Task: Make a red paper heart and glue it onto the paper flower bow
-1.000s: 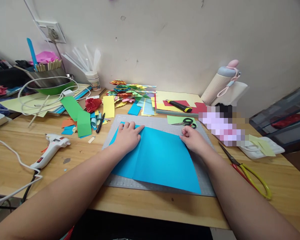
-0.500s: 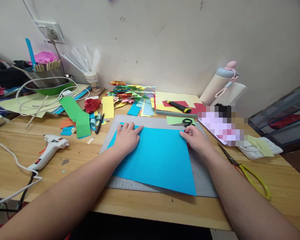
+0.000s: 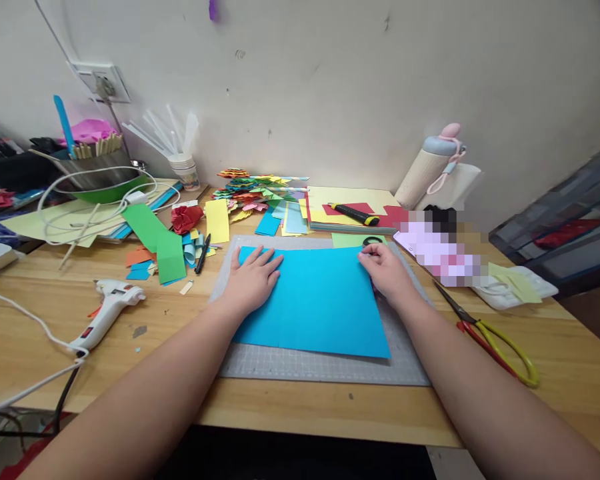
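Observation:
A sheet of bright blue paper [image 3: 320, 307] lies over the grey cutting mat [image 3: 300, 372], with a faint crease running down its left part. My left hand [image 3: 253, 277] rests flat on the sheet's upper left, fingers spread. At the upper right corner, my right hand [image 3: 385, 270] pinches the paper's edge between thumb and finger. Just behind that hand are the dark handles of small scissors [image 3: 374, 240], partly covered by paper and hand. A light green paper piece [image 3: 345, 239] sticks out beyond the sheet.
A white glue gun [image 3: 107, 313] with its cord is at left, beside green paper strips [image 3: 167, 253] and a black pen [image 3: 203, 253]. Larger scissors [image 3: 485, 333] lie at right. Behind stand a paper stack [image 3: 355, 227] with a yellow-black cutter [image 3: 353, 214] and a bottle [image 3: 427, 170].
The near edge of the blue sheet has moved away from me, exposing more mat. My left fingers have spread and flattened; my right hand still pinches the corner. The camera view has shifted slightly.

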A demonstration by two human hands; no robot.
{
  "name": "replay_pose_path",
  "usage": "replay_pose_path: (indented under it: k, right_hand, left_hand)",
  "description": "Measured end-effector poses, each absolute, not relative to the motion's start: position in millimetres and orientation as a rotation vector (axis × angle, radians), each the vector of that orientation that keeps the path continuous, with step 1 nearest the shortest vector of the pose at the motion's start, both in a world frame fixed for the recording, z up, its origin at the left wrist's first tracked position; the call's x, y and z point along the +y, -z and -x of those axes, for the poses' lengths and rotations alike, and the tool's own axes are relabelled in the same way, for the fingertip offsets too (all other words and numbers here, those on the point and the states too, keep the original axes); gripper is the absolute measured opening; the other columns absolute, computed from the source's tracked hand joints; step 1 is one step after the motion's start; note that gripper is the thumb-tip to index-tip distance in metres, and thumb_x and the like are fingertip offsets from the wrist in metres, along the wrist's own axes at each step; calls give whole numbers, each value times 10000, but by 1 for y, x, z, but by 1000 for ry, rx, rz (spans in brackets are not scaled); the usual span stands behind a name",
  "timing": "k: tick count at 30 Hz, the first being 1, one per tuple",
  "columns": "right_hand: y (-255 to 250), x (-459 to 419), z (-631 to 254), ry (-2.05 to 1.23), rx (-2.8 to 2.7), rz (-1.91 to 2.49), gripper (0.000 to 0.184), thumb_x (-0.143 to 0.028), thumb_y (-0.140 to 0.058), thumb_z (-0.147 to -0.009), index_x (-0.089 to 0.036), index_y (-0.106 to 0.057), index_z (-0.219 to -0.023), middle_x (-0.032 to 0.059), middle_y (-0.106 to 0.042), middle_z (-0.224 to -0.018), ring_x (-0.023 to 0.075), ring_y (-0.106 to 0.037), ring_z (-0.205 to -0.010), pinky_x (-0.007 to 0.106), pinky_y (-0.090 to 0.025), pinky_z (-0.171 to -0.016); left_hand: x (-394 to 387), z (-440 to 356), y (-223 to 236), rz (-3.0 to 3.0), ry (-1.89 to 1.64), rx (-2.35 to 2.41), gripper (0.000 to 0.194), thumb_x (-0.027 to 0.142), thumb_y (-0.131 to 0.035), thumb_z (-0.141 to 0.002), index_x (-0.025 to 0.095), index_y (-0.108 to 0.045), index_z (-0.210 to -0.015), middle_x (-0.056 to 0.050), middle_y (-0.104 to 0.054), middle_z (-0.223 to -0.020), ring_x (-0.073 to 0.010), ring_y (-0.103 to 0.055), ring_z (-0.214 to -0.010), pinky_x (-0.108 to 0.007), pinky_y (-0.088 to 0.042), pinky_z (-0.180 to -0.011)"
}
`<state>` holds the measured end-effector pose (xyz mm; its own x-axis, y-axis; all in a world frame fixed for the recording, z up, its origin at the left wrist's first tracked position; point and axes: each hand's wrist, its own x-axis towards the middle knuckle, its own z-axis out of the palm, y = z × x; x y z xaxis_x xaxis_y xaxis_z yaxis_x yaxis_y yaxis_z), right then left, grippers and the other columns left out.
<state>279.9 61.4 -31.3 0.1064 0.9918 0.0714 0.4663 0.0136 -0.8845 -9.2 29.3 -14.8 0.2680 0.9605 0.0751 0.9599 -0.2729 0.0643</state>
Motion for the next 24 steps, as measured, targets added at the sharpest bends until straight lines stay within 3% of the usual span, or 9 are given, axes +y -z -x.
replay_pose_path:
  k: [7, 16, 24]
  right_hand:
    - [30, 56, -282, -846, -1509, 1696, 200, -302, -582, -702, -241, -475, -860, -81, -454, -458, 115, -373, -370, 225, -267, -393]
    - [31, 54, -279, -883, -1479, 1763, 189, -279, -574, -696, -251, -409, -785, -83, -469, -463, 120, -415, -369, 218, -277, -388]
    - [33, 54, -280, -934, -1455, 1749, 220, -297, -589, -657, -252, -399, -758, -97, -424, -438, 114, -368, -358, 214, -252, -381]
  left_hand:
    - [31, 9, 22, -2426, -109, 1920, 495, 414, -189, -976, 331, -322, -1446, 57, -282, -1529, -207, -178, -1439, -563, 21, -1147]
    - [32, 10, 22, -2429, -78, 1916, 501, 410, -185, -972, 331, -327, -1446, 66, -261, -1536, -212, -166, -1442, -548, 51, -1150]
    - [30, 10, 20, -2436, -96, 1908, 502, 399, -186, -971, 323, -337, -1443, 50, -279, -1532, -215, -185, -1437, -546, 40, -1151]
